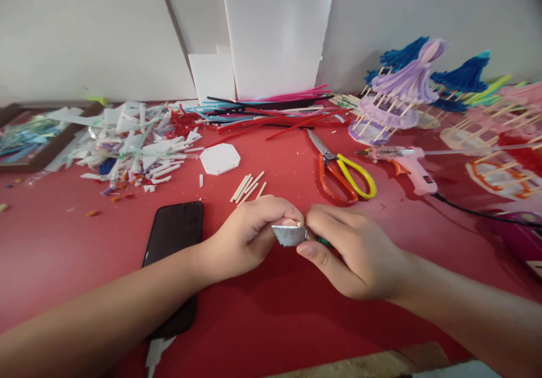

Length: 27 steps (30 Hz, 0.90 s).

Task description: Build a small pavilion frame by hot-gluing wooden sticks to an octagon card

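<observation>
In the middle of the red table, my right hand (359, 254) is closed around a small knife; its short grey metal blade (289, 235) points left, and a bit of green handle shows under the fingers. My left hand (258, 228) is curled closed right at the blade, with a pale bit of wooden stick (294, 222) just showing at its fingertips. The rest of that stick is hidden. Beyond my left hand lie several short wooden sticks (248, 187) and a white octagonal plate (220, 159) with small holes along its edge.
Scissors (339, 175) with red and yellow handles and a pink glue gun (412, 166) lie to the right. Behind them stand small pipe-cleaner carousels (396, 93). A black phone (173, 237) rests by my left forearm. White scraps (131, 141) and pipe cleaners (266, 110) spread along the back.
</observation>
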Tool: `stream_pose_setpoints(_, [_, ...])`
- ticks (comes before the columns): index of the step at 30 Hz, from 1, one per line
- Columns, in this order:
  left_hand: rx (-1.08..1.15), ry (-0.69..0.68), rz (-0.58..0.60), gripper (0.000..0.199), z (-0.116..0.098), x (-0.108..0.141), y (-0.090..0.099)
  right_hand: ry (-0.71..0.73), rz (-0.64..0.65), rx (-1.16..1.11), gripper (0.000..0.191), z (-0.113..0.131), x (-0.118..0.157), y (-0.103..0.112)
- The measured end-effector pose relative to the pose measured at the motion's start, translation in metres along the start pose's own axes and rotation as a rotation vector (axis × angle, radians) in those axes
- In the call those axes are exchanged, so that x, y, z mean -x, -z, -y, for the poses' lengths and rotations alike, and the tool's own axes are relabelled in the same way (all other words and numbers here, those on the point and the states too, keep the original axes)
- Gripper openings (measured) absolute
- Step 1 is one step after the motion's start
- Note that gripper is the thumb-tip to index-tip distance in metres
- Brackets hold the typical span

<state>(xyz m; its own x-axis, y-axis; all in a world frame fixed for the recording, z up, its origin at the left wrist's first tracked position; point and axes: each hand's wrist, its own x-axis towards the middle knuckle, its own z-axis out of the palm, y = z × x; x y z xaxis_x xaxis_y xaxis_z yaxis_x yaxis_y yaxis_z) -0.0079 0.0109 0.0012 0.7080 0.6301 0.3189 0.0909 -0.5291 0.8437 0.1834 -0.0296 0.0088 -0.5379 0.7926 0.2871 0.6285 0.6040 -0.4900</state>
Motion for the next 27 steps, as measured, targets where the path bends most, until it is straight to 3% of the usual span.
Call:
stream_pose_setpoints(17, [0.026, -0.007, -0.007, 0.019, 0.000, -0.001, 0.000, -0.008, 0.030, -0.049, 0.030, -0.003, 0.000, 0.002])
stream_pose_setpoints(21, [0.050, -0.061, -0.021, 0.019, 0.003, 0.001, -0.002, -0.034, 0.029, -0.067, 0.029, -0.005, -0.001, 0.003])
stream_pose_setpoints(27, [0.057, -0.060, -0.030, 0.017, 0.009, 0.000, -0.002, -0.064, -0.092, -0.076, 0.027, -0.011, -0.002, 0.008])
